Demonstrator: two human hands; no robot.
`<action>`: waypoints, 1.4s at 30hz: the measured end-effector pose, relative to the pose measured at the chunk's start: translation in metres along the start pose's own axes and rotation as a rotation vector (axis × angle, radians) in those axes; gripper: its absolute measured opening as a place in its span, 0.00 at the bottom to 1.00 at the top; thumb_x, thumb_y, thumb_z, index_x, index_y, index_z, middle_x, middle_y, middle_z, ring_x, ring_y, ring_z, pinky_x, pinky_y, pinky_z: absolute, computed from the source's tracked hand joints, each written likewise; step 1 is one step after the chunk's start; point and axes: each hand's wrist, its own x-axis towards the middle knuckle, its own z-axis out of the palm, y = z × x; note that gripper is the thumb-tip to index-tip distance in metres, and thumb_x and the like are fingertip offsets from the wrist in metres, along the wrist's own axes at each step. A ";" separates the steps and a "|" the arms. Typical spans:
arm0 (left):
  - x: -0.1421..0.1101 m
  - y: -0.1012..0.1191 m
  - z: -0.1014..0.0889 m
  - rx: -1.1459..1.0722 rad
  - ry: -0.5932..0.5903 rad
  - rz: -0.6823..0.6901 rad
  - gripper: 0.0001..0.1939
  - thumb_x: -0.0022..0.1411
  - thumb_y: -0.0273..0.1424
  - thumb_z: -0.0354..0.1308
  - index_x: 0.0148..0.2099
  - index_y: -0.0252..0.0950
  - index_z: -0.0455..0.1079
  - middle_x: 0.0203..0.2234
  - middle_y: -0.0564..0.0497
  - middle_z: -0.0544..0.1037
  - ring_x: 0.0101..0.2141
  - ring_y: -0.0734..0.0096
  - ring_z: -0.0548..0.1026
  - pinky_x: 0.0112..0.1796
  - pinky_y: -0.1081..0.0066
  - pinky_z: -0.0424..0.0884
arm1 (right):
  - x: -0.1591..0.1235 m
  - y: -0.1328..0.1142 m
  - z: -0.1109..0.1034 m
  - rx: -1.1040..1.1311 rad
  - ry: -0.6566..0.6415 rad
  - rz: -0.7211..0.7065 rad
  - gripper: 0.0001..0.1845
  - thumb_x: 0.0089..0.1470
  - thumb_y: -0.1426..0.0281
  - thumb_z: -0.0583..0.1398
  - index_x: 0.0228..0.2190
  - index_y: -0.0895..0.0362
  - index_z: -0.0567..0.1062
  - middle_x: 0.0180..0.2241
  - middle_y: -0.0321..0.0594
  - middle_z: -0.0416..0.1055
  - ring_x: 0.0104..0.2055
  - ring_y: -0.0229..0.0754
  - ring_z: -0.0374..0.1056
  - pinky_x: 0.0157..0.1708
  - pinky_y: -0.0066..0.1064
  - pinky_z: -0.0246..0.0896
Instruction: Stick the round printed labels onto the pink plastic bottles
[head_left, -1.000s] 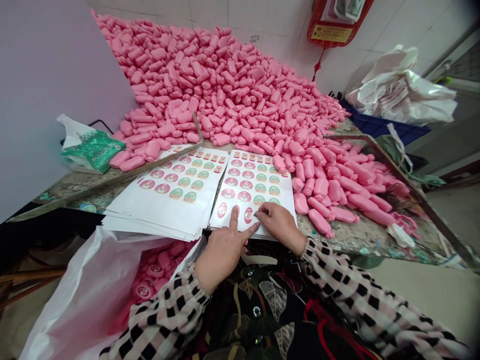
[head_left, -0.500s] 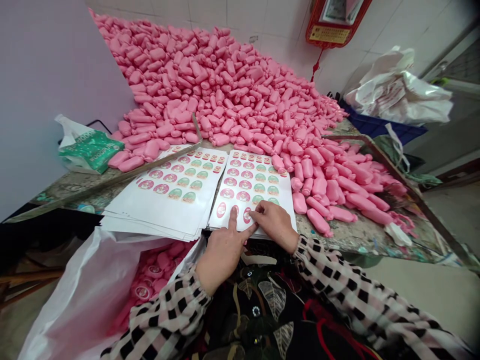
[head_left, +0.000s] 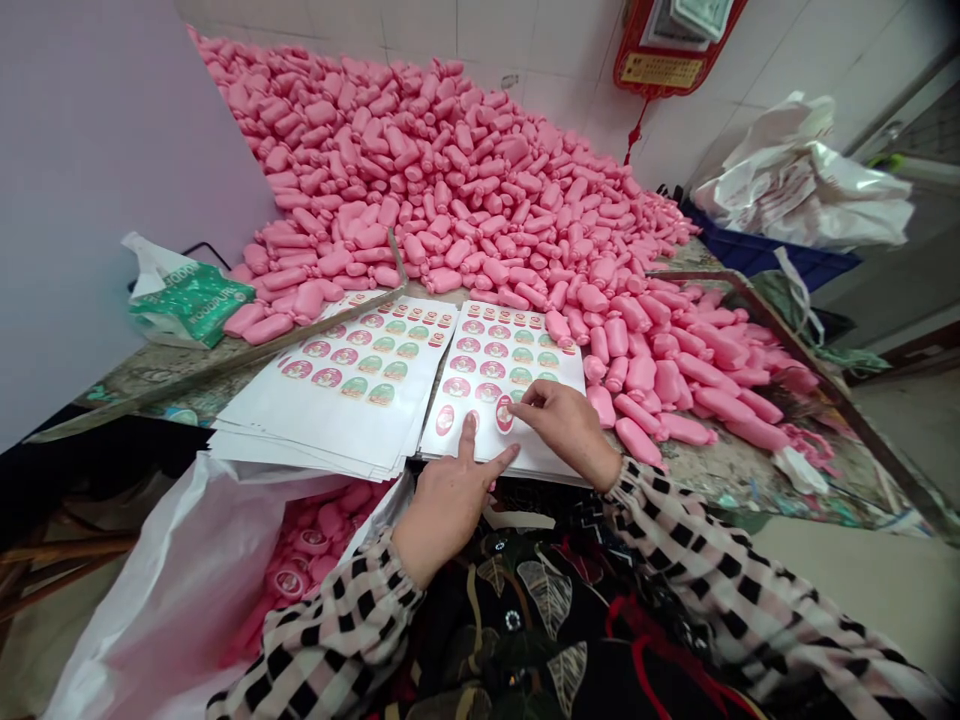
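Observation:
A sheet of stickers point(head_left: 544, 440) lies before me, with pink and green labels in rows and red ovals along the near side. My left hand point(head_left: 446, 505) rests at its near edge, index finger stretched onto a red oval and thumb pointing right. The other fingers are curled out of sight; a small pink bit shows beneath the hand, too little to name. Above the sheet, my right hand point(head_left: 566, 425) pinches the right edge of a red oval sticker point(head_left: 505, 413). Whether that sticker is fully off the sheet I cannot tell.
Pink bottles point(head_left: 420, 150) are heaped against the wall and spread right. More sticker sheets point(head_left: 315, 425) are stacked at left, near a green tissue pack point(head_left: 195, 305). A white sack point(head_left: 150, 580) with pink bottles stands below left. A metal strip point(head_left: 300, 330) crosses the table.
My right hand has shifted slightly right and up, and the red oval sticker at its fingertips has moved with it. My left hand has stayed in place. The view has shifted a little.

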 end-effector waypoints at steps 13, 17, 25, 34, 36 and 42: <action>-0.011 -0.001 -0.027 -1.777 0.061 -0.296 0.28 0.61 0.52 0.43 0.56 0.40 0.61 0.30 0.49 0.75 0.24 0.74 0.71 0.28 0.72 0.69 | -0.021 0.009 -0.012 0.759 0.030 0.002 0.16 0.42 0.58 0.64 0.22 0.57 0.68 0.21 0.32 0.63 0.24 0.33 0.57 0.26 0.27 0.54; 0.019 0.007 -0.032 -2.375 -0.071 -0.482 0.27 0.58 0.54 0.46 0.48 0.38 0.63 0.22 0.54 0.70 0.19 0.76 0.68 0.21 0.75 0.66 | -0.036 -0.009 -0.016 0.770 -0.018 -0.066 0.14 0.44 0.59 0.64 0.23 0.57 0.70 0.24 0.33 0.66 0.27 0.34 0.59 0.29 0.28 0.57; 0.034 0.014 -0.032 -2.466 -0.172 -0.378 0.29 0.57 0.53 0.47 0.47 0.33 0.67 0.21 0.53 0.68 0.18 0.77 0.68 0.20 0.75 0.67 | -0.045 -0.007 -0.014 0.755 -0.088 -0.080 0.14 0.45 0.59 0.63 0.22 0.56 0.69 0.21 0.32 0.67 0.27 0.36 0.62 0.27 0.27 0.57; 0.034 0.015 -0.029 -2.440 -0.142 -0.354 0.29 0.57 0.53 0.48 0.47 0.33 0.67 0.26 0.50 0.69 0.19 0.79 0.67 0.20 0.76 0.67 | -0.047 0.001 -0.005 0.632 -0.089 -0.099 0.14 0.48 0.58 0.61 0.24 0.56 0.71 0.24 0.33 0.70 0.28 0.36 0.63 0.30 0.28 0.57; 0.034 0.015 -0.030 -2.433 -0.140 -0.361 0.29 0.57 0.53 0.48 0.47 0.33 0.67 0.25 0.50 0.69 0.20 0.78 0.68 0.20 0.76 0.67 | -0.048 0.002 -0.003 0.607 -0.080 -0.093 0.14 0.47 0.58 0.61 0.24 0.56 0.71 0.25 0.34 0.70 0.29 0.37 0.64 0.31 0.28 0.58; 0.032 0.016 -0.031 -2.428 -0.138 -0.320 0.30 0.56 0.53 0.49 0.48 0.33 0.65 0.24 0.52 0.68 0.22 0.75 0.69 0.21 0.74 0.68 | -0.049 0.005 0.001 0.574 -0.097 -0.076 0.14 0.49 0.57 0.60 0.26 0.55 0.70 0.25 0.34 0.71 0.27 0.37 0.65 0.29 0.29 0.58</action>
